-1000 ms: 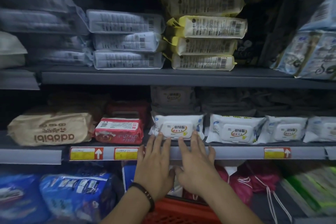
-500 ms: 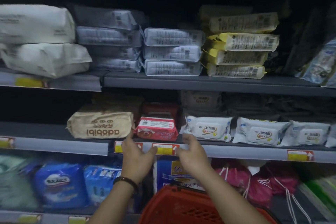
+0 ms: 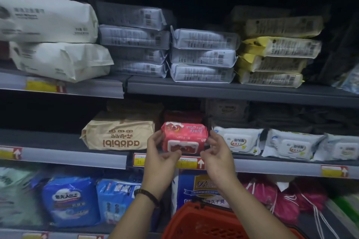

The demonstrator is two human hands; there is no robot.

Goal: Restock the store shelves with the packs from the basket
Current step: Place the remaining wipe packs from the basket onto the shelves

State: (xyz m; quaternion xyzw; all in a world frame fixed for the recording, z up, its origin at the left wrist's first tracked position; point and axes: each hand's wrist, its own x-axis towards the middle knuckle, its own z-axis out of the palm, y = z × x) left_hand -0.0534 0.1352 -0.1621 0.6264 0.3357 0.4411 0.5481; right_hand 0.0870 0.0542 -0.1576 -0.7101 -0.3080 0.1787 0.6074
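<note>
The left hand (image 3: 157, 154) at 9 o'clock and right hand (image 3: 218, 154) at 3 pinch the red pack (image 3: 184, 137) by its ends, likely squaring it at the shelf (image 3: 77, 155) front between tan pack (image 3: 120, 134) and white pack (image 3: 238, 140).

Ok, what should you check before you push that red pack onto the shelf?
1. Left grip and right grip both hold the red pack: ok.
2. Slot between the beige pack and the white wipes pack fits it: ok.
3. Lid faces the front: ok.
4. Room behind, where a darker red pack sits: cannot tell.
5. More packs in the red basket: cannot tell.
</note>
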